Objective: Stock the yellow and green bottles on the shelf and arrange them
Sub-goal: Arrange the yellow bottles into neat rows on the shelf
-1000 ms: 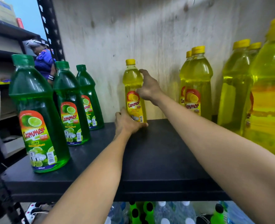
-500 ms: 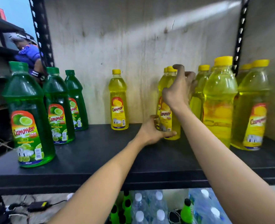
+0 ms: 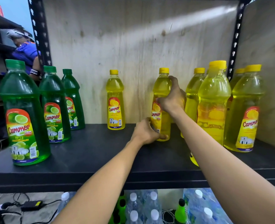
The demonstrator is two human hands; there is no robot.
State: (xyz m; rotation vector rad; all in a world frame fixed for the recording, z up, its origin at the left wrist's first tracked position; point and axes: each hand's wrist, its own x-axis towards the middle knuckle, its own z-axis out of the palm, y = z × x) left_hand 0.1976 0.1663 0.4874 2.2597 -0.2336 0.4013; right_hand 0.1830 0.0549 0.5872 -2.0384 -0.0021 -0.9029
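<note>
- held yellow bottle (image 3: pixel 163 101) stands upright on the black shelf (image 3: pixel 91 152), at 3 o'clock of the lone yellow bottle (image 3: pixel 115 101).
- right hand (image 3: pixel 172 97) fingers wrapped around its shoulder.
- left hand (image 3: pixel 145 132) fingers clasp its base from 9 o'clock.

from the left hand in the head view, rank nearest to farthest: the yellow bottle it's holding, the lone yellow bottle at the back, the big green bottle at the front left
1. Held yellow bottle: the left hand touches its base, while the right hand grips its middle.
2. Lone yellow bottle: stands at the back wall, to the left of the hand.
3. Front green bottle: far left, near the shelf edge.
</note>
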